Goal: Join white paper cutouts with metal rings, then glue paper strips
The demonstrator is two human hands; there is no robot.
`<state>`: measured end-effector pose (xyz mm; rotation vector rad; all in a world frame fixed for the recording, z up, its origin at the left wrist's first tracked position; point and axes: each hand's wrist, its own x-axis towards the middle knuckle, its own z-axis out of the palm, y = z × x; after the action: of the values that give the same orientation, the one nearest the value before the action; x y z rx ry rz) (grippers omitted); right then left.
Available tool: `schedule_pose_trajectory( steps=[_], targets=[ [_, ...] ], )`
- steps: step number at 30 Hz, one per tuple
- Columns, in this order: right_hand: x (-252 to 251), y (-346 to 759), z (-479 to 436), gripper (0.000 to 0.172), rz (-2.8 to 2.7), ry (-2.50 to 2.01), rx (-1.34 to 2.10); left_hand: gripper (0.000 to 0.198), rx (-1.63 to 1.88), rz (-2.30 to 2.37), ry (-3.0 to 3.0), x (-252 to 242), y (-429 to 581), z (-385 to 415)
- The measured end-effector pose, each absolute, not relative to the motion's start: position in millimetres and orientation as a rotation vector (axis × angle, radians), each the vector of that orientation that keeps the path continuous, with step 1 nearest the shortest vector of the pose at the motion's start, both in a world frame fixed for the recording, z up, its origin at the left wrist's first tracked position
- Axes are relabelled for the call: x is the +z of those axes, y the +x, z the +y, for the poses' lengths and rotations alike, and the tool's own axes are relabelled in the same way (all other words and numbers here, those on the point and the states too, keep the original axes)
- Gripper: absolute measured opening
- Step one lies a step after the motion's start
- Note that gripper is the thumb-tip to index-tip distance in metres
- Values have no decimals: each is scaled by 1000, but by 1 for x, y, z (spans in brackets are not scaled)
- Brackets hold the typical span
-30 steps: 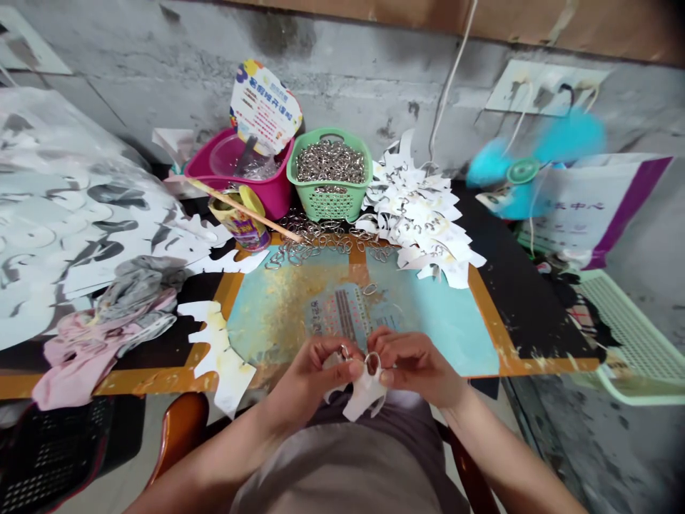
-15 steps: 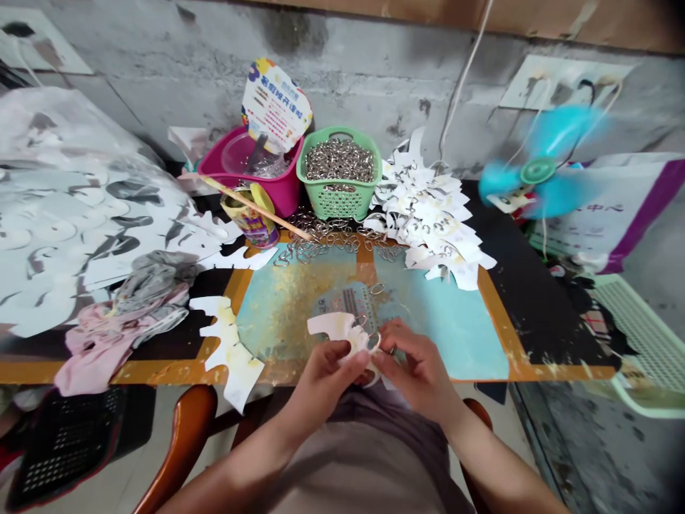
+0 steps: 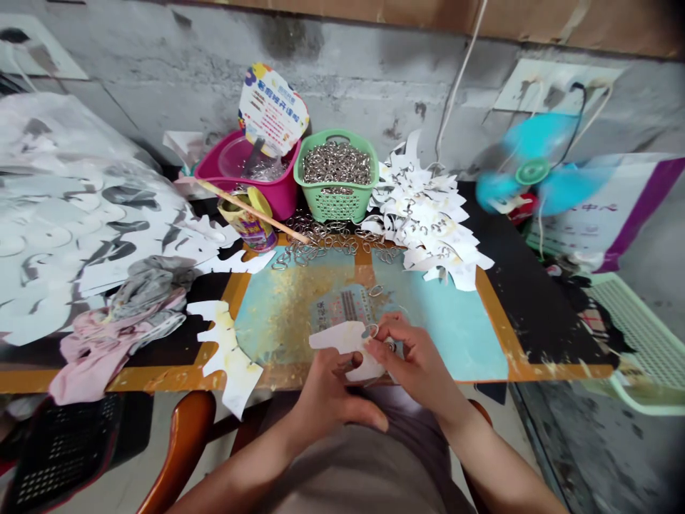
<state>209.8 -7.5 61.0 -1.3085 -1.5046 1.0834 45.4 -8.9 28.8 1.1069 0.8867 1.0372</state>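
Note:
Over the table's front edge, my right hand (image 3: 409, 353) pinches a white cut-out piece (image 3: 340, 337) with a notched edge. A metal ring shows by its fingertips. My left hand (image 3: 332, 392) lies against the near side of this piece, its thumb spread away from the curled fingers. Part of the piece is hidden behind both hands. To the left, another white cut-out (image 3: 230, 357) with yellowish smears hangs over the table edge. A single metal ring (image 3: 376, 290) lies on the blue mat (image 3: 449, 321) beyond my hands.
At the back stand a green basket (image 3: 337, 203) of metal rings, a magenta basket (image 3: 283, 189), and a can (image 3: 251, 228) with a stick (image 3: 257, 213) across it. White pieces (image 3: 439, 228) are piled right, more sheets (image 3: 48, 235) left, beside a cloth (image 3: 112, 321). A blue fan (image 3: 532, 171) spins at right.
My left thumb has come off the white cut-out and spread toward me. The piece has turned to show a plainer face, while my right hand keeps its pinch.

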Motion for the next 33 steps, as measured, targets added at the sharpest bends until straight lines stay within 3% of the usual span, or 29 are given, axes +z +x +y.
schedule_pose_trajectory(
  steps=[2, 6, 11, 14, 23, 33],
  targets=[
    [63, 210, -8, 23, -1515, -1308, 1098, 62, 1092, 893, 1026, 29, 44, -7],
    [71, 213, -11, 23, -1549, -1261, 1147, 44, 936, 983, 979, 37, 46, 1],
    [68, 215, -13, 20, -1525, -1103, 1296, 44, 932, 907, 854, 46, 51, 4],
    [62, 216, -11, 30, -1396, -1030, 1420, 41, 960, 931, 881, 45, 50, 3],
    [73, 211, -12, 33, -1499, -1141, 1253, 47, 894, 882, 1001, 45, 42, 2],
    [45, 219, -9, 41, -1224, -960, 1605, 40, 925, 831, 470, 26, 49, 2]
  ],
)
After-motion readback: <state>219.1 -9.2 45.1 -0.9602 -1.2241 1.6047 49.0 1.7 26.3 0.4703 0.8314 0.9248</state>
